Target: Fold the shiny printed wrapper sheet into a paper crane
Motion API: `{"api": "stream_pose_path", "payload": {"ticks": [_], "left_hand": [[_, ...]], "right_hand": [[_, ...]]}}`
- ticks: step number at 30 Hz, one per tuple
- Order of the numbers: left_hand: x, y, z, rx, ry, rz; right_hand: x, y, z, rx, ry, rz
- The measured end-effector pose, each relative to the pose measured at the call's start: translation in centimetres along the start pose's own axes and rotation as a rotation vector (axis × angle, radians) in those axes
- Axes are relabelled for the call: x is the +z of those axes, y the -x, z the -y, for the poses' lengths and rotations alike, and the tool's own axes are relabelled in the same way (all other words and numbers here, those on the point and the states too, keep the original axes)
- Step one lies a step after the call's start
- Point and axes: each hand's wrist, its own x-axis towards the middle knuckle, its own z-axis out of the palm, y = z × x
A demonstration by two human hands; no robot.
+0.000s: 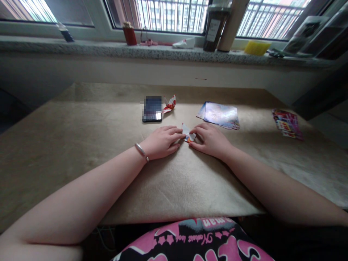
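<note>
A small folded piece of patterned paper [187, 132], white with red and blue print, lies on the tan table [81, 137] between my two hands. My left hand [161, 142], with a silver bracelet at the wrist, pinches its left side with closed fingers. My right hand [210, 139] pinches its right side, fingers pressed together on the paper. Both hands rest on the tabletop.
A phone [152, 108] lies behind my hands, beside a finished folded paper shape [169, 104]. A stack of printed paper sheets [220, 115] sits to the right, a pink packet [286, 123] farther right. The windowsill [108, 49] holds a red cup, bottles and a yellow box.
</note>
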Motion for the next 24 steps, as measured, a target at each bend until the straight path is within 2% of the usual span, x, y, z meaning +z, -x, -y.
{"api": "stream_pose_path", "payload": {"ticks": [3,11,16,24], "left_hand": [[-0.1,0.0,0.1,0.008,0.065,-0.011],[0.1,0.1,0.1,-0.116,0.114,-0.070],[0.3,0.1,0.4,-0.191,0.063,-0.121],[-0.1,0.0,0.5,-0.146,-0.104,-0.112]], "right_hand": [[-0.1,0.0,0.0,-0.039,0.004,-0.006],[-0.5,0.2,-1.1,-0.164,-0.058,0.024],[-0.3,0.2,-1.4,-0.202,-0.104,0.039],[-0.6,0.2,-0.7,-0.241,-0.082,0.011]]}}
